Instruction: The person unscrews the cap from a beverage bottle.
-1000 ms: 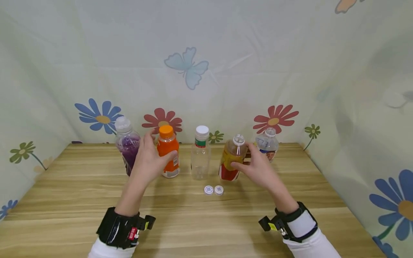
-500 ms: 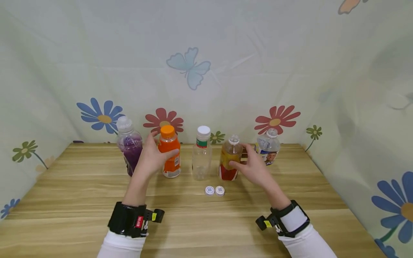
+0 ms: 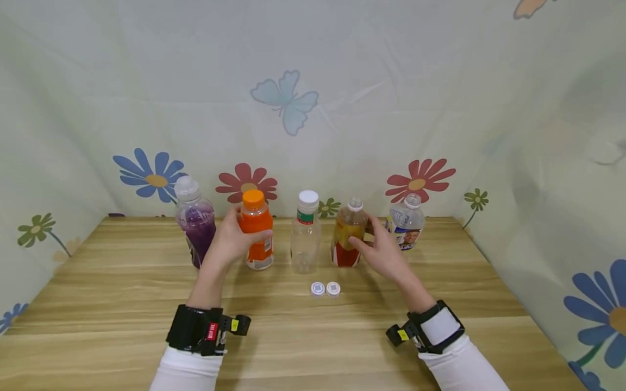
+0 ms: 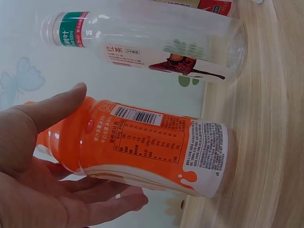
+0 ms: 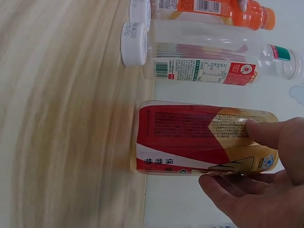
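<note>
My left hand (image 3: 230,233) is round a capped orange bottle (image 3: 255,231), thumb across its front and fingers behind. In the left wrist view, the thumb lies against the bottle's shoulder. My right hand (image 3: 383,250) grips an uncapped bottle with a red and yellow label (image 3: 347,239); its thumb presses the front and the other fingers go behind. This bottle stands upright on the table. Between the two held bottles is a clear bottle (image 3: 305,239) with a white cap and green neck band. Two white caps (image 3: 318,288) lie side by side in front of it.
A purple bottle (image 3: 198,228) with a clear top stands left of my left hand. Behind my right hand is an uncapped clear bottle (image 3: 406,220) with a printed label. The wooden table (image 3: 303,336) ends at a flowered curtain (image 3: 352,108).
The red and yellow bottle has gone from slightly tilted to upright and shifted a little left and back with my right hand. My left fingers have closed in round the orange bottle.
</note>
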`<state>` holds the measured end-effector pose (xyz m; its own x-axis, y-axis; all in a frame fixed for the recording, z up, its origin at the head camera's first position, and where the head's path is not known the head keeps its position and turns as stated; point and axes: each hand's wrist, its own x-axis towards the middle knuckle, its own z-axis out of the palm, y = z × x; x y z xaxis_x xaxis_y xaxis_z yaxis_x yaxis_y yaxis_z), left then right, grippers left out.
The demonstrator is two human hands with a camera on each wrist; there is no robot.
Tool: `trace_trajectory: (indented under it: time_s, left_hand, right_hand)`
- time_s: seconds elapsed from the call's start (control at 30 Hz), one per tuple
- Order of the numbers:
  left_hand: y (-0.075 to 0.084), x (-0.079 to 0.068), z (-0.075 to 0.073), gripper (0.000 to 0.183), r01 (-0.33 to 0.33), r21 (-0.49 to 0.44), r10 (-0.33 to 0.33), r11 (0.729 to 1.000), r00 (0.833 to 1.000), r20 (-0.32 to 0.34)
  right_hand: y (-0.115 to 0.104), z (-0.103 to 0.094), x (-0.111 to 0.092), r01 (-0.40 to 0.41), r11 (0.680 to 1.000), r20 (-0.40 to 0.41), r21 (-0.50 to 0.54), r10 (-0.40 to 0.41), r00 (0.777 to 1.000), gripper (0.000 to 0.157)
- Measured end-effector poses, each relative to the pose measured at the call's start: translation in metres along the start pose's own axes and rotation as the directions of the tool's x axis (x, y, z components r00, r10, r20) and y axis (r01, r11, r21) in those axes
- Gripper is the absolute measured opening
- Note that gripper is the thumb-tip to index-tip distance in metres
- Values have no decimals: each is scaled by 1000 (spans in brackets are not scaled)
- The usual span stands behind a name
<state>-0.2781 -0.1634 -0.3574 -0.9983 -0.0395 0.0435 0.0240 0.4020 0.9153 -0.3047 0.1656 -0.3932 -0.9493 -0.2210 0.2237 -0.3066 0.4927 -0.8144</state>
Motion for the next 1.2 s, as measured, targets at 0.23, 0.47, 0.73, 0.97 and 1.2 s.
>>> trace_trajectory:
  time_s: [0.23, 0.47, 0.73, 0.97, 1.2]
  left_hand:
    - [0, 0, -2, 78, -9, 11, 9, 1000, 1000, 14]
    - [5, -7, -8, 80, -14, 50, 13, 999, 1000, 28]
    - [19, -19, -21, 87, -32, 87, 23, 996, 994, 110]
    - [28, -30, -27, 90, -63, 91, 36, 994, 963, 268]
    - [34, -39, -26, 81, -136, 139, 75, 981, 923, 378]
  right_hand:
    - [-2, -1, -1, 22, 1000, -4, -12, -22, 1000, 72]
    - [-17, -5, -8, 75, 995, -60, -61, -79, 995, 73]
    - [-38, -7, -21, 170, 973, -132, -156, -191, 973, 67]
    - [-58, -3, -34, 278, 940, -181, -196, -313, 932, 55]
    - [-73, 5, -45, 342, 920, -147, -189, -371, 917, 43]
